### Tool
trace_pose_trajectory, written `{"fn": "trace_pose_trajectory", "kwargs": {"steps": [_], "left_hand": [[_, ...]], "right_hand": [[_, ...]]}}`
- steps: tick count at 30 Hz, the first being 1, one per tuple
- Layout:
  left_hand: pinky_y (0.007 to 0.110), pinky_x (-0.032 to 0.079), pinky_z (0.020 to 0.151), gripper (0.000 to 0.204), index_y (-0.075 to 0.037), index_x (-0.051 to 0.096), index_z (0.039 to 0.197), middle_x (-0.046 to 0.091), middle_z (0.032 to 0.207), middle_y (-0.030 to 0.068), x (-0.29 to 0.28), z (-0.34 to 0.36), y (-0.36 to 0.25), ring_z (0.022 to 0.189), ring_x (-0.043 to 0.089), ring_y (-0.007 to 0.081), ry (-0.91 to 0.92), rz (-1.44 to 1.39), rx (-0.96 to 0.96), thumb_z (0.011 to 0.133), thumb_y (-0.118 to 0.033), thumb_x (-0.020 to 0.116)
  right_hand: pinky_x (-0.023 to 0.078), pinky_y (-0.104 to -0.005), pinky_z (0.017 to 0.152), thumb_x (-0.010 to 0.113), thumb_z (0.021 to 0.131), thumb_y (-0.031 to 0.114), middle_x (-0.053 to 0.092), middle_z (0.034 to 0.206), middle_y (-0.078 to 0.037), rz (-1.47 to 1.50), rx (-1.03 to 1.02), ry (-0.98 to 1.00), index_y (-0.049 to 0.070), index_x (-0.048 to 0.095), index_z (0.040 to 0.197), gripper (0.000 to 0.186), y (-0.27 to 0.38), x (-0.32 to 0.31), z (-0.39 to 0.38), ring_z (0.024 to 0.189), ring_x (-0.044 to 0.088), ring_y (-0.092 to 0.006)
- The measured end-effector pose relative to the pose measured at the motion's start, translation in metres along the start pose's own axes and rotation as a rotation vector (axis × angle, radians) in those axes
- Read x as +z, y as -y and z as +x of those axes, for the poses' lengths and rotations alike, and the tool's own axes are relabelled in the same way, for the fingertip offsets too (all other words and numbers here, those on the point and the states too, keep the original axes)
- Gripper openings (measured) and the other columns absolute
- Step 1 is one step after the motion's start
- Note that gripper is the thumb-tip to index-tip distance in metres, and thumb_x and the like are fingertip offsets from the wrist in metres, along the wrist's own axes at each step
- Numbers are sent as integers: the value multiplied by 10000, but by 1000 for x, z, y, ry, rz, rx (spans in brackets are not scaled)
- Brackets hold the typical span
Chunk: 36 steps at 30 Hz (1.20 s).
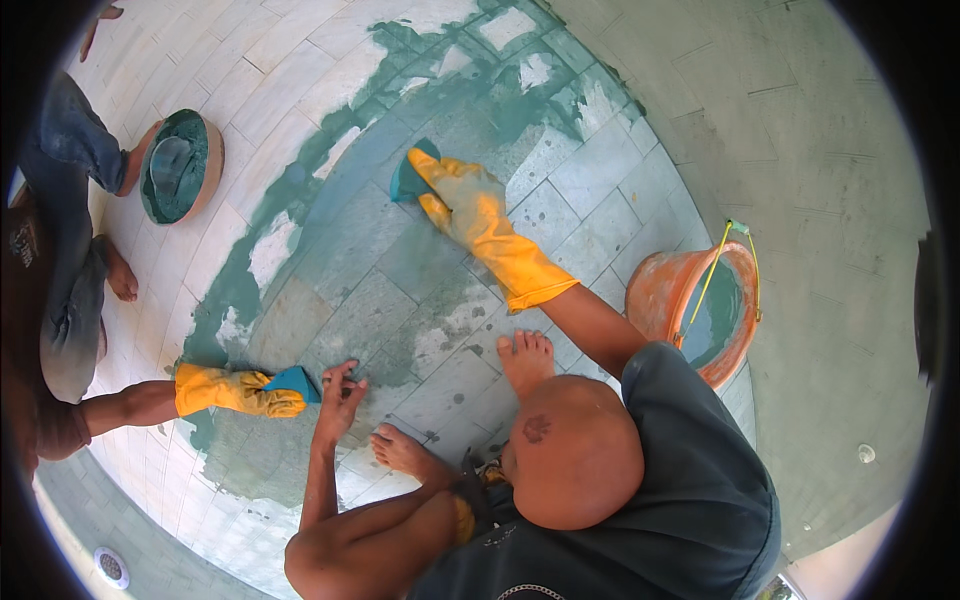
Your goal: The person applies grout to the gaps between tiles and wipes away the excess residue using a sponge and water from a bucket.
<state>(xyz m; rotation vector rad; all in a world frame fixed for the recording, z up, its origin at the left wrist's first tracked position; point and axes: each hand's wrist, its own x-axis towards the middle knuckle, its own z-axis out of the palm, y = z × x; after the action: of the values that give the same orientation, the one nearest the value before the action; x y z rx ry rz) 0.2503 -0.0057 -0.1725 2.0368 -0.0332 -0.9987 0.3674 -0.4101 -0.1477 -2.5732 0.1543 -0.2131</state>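
My right hand [462, 200], in a yellow rubber glove, presses a teal sponge [405, 178] onto the tiled floor [370, 310], which is smeared with green grout. My left hand [340, 395] is bare and rests with spread fingers on the tiles, holding nothing. Just left of it, another person's yellow-gloved hand [240, 392] holds a second teal sponge [295, 381] against the floor. My bare feet [525, 358] stand on the tiles between my arms.
An orange bucket [690, 300] with greenish water and a yellow handle stands at my right. A round pan of green grout [180, 165] sits at the far left by the other person's bare feet and jeans. A small floor drain [110, 566] is at the lower left.
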Motion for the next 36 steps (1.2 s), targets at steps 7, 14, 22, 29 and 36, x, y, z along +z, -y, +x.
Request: {"fn": "trace_pose_trajectory", "kwargs": {"steps": [7,14,22,29,36], "left_hand": [[324,473,886,443,-112,545,1369,411,1216,87,9,8,-17,1018,488,193,49,-5,-29,952,-168,683],[315,469,881,450,-120,546,1374,408,1214,80,5,5,-13,1025,483,187,71,-30,-21,949,-157,690],[298,447,868,423,-109,574,1342,408,1175,70,2,6,-5,988,464,171,26,-12,-11,942,-163,699],[304,450,881,426,-106,565,1351,395,1191,72,4,4,-8,1000,455,176,46,-51,-34,947,-173,682],[314,460,896,428,-104,562,1355,393,1195,76,3,4,-10,1003,469,182,58,-52,-40,948,-173,676]], "right_hand": [[539,-443,722,680,847,210,673,990,-63,-220,-87,-19,273,611,1343,504,-51,11,6,877,676,-290],[545,-458,739,671,861,220,676,989,-72,-377,141,-198,276,611,1340,486,-131,-34,72,885,675,-315],[555,-458,784,703,840,206,685,1066,-101,8,134,-323,262,596,1363,537,-85,-26,34,902,666,-350],[558,-453,774,721,823,220,686,1059,-94,-247,85,-167,280,604,1352,545,-80,-23,9,886,670,-338],[554,-446,789,730,820,199,684,1078,-105,-404,219,-268,245,604,1353,549,-150,-51,63,903,670,-342]]}}
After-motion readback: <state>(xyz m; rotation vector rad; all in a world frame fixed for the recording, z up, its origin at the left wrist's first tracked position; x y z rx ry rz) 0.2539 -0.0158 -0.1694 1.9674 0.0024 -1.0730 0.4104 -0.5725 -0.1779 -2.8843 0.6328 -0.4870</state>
